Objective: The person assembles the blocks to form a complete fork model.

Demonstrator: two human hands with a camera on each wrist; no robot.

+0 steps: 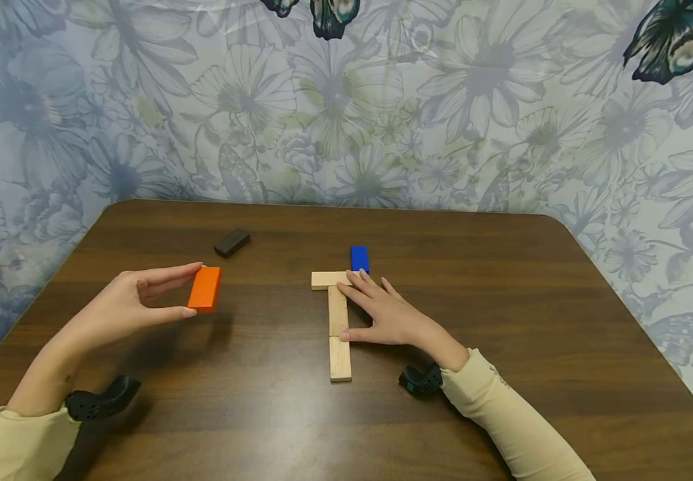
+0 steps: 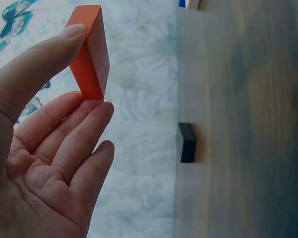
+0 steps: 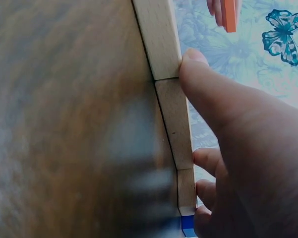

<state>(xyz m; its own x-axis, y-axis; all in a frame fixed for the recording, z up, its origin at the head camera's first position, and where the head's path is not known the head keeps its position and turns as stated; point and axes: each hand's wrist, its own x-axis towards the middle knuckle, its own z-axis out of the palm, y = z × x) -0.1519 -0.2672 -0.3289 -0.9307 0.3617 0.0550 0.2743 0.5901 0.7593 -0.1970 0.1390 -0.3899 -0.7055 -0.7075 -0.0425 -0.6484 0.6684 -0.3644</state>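
Observation:
My left hand [image 1: 119, 306] pinches an orange block [image 1: 205, 290] between thumb and fingertips, held up above the table. The left wrist view shows the thumb on one narrow end of it and the fingers at the other. Three plain wooden blocks lie in a T: a crosswise block [image 1: 325, 280], an upper stem block [image 1: 337, 310] and a lower stem block [image 1: 340, 361], end to end. Over their right side my right hand [image 1: 391, 317] is spread, its thumb by the stem joint and fingertips on the crosswise block. A blue block [image 1: 359, 258] adjoins the crosswise block's far side near its right end.
A black block [image 1: 232, 243] lies on the brown table [image 1: 472, 267], beyond the left hand. Behind the table's far edge stands a wall [image 1: 370, 120] with flower and butterfly patterns. Dark wrist cameras [image 1: 421, 379] sit at both sleeve cuffs.

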